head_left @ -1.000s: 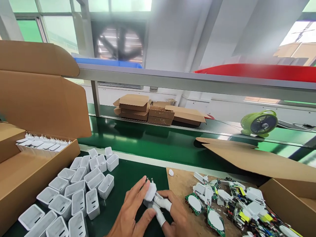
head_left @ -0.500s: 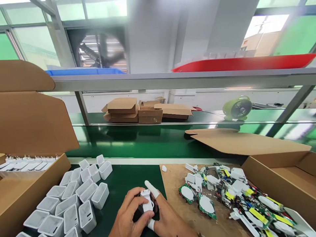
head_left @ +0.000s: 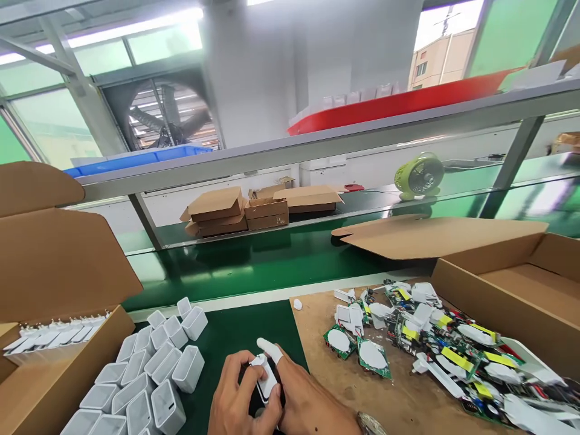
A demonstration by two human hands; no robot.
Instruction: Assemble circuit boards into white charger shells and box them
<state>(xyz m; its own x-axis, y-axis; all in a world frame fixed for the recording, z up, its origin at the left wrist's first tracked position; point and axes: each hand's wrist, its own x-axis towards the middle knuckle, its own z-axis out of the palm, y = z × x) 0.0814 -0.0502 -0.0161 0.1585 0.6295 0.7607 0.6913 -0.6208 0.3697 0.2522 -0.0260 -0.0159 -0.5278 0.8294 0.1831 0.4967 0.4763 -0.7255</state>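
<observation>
Left hand (head_left: 238, 403) and right hand (head_left: 312, 408) both pinch the white charger (head_left: 264, 379) over the green mat (head_left: 235, 326), low centre. Its prongs, up a second ago, are now hidden: parts look seated. Empty shells (head_left: 176, 368) left, circuit boards (head_left: 374, 356) right.

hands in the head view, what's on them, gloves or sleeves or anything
No gloves and no sleeves show. The right hand wears a white finger cot on its index finger and a metal wristwatch at the wrist. The left hand wears nothing visible.
</observation>
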